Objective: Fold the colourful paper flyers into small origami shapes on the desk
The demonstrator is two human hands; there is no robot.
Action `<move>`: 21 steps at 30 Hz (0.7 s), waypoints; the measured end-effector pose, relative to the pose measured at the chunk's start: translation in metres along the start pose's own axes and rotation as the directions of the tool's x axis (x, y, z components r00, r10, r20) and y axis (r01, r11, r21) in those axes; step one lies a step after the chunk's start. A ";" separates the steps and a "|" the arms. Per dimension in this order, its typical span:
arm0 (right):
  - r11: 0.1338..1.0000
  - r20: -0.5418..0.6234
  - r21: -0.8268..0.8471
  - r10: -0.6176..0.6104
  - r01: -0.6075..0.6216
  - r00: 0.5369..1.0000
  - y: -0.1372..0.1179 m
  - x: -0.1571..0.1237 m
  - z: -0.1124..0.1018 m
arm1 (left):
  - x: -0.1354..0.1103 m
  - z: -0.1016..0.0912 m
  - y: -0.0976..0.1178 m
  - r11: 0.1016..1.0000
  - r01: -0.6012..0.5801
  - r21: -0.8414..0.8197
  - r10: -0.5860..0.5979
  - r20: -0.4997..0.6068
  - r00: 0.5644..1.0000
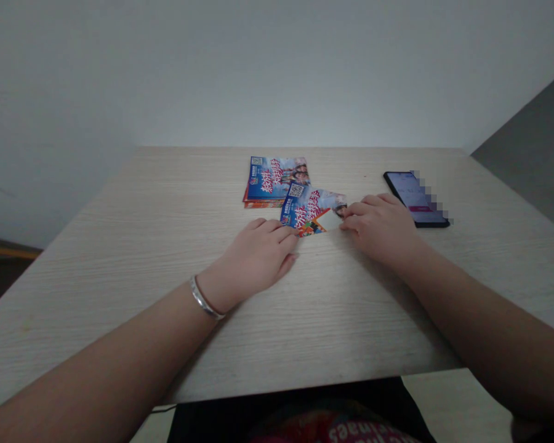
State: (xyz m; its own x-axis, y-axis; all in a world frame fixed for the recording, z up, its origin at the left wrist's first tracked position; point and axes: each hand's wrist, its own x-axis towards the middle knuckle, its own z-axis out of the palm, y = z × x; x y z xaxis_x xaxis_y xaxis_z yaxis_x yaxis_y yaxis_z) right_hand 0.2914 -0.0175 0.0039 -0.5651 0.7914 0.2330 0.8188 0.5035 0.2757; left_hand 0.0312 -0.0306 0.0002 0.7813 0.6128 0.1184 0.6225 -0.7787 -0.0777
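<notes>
A blue and red printed leaflet point(310, 208) lies on the wooden table point(166, 209), its near corner folded up to show white paper. My left hand point(258, 255), fingers curled, presses the leaflet's left near edge. My right hand point(381, 224) pinches the folded corner at its right side with the fingertips. A silver bangle point(204, 300) sits on my left wrist.
A small stack of similar leaflets point(272, 181) lies just behind the held one. A black phone point(415, 198) with a lit screen rests to the right of my right hand. The table backs onto a plain wall; its near edge is by my lap.
</notes>
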 end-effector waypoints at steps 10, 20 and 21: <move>0.987 -0.033 0.061 0.153 -0.151 0.988 0.021 -0.010 0.004 | -0.003 0.006 -0.011 0.990 -0.038 -0.133 0.034 -0.036 0.999; 0.930 -0.084 0.282 -0.219 0.234 0.972 -0.025 0.000 0.009 | -0.001 0.012 -0.019 0.973 -0.110 -0.202 0.088 -0.116 0.989; 0.933 -0.069 0.288 -0.206 0.217 0.976 -0.026 -0.001 0.010 | -0.002 0.011 -0.021 0.973 -0.102 -0.205 0.081 -0.107 0.991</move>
State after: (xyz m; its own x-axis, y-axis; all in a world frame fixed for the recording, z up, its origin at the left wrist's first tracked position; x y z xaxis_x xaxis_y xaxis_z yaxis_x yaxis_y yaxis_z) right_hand 0.2717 -0.0275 -0.0125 -0.7270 0.6449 0.2356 0.6702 0.7412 0.0390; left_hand 0.0174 -0.0142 -0.0093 0.8201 0.5295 0.2167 0.5171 -0.8481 0.1154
